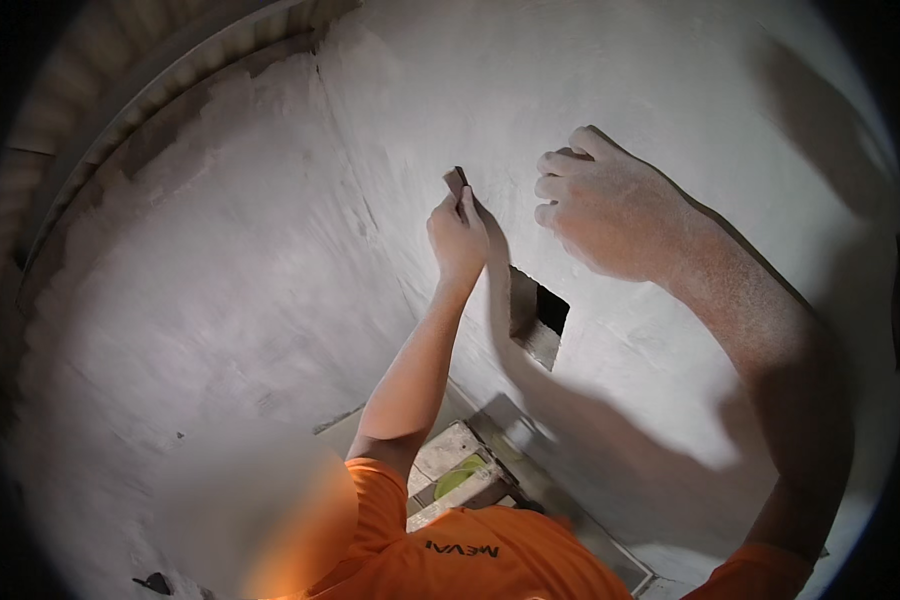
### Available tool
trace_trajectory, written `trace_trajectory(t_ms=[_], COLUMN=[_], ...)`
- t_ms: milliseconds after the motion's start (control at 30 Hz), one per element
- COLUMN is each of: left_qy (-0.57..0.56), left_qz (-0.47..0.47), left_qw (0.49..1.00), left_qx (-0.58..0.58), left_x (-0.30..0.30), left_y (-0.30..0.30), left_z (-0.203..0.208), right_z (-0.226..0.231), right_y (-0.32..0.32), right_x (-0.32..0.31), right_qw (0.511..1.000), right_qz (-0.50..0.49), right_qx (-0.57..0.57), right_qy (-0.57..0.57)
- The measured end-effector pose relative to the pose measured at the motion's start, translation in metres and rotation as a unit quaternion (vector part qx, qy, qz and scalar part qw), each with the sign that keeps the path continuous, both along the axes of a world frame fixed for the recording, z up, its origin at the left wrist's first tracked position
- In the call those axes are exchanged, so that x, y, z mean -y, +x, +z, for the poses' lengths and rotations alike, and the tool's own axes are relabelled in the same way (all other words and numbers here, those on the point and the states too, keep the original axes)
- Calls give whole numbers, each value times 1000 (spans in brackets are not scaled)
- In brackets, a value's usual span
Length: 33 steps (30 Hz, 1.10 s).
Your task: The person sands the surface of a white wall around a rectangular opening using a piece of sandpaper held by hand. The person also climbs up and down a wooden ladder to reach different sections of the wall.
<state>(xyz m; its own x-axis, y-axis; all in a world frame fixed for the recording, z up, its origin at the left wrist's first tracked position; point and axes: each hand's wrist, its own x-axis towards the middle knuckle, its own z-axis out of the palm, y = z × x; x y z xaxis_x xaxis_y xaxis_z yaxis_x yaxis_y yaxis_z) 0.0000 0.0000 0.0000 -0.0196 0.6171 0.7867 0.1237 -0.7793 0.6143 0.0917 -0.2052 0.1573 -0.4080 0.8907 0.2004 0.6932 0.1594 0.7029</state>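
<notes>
My left hand (458,238) is closed, gripping a small flat brown piece (455,182) that looks like folded sandpaper. It sticks out past the fingertips, close to the pale plastered wall (490,80). Further right, my right hand (620,205) is curled against the same wall, its back coated in white dust. The fingers are bent inward, and whatever lies under them is hidden. Below and between the two hands, a four-sided opening (552,310) is cut into the wall.
Another pale wall (200,270) meets this one at a corner on the left. Low down, beside my orange shirt (530,550), stands a worn, light-coloured box-like structure (440,455) with a round yellow-green item (458,480). Shadows of my arms fall across the wall.
</notes>
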Motion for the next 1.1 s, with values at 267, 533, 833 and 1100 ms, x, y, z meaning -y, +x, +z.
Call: trace_trajectory(t_ms=[267, 533, 833, 1100], left_qy=[-11, 78, -65, -96], left_qz=[-63, -152, -98, 17], left_qw=[998, 975, 992, 994], left_qx=[-15, -144, -36, 43], left_x=[33, 103, 82, -24], left_y=[-8, -11, 7, -7], left_z=[-31, -33, -25, 21], right_z=[4, 7, 8, 14], right_y=[-7, 0, -6, -13], right_x=[3, -2, -1, 0], right_qw=[995, 978, 989, 990], right_qz=[24, -10, -35, -22], right_qx=[16, 97, 64, 60], right_qy=[92, 182, 126, 125])
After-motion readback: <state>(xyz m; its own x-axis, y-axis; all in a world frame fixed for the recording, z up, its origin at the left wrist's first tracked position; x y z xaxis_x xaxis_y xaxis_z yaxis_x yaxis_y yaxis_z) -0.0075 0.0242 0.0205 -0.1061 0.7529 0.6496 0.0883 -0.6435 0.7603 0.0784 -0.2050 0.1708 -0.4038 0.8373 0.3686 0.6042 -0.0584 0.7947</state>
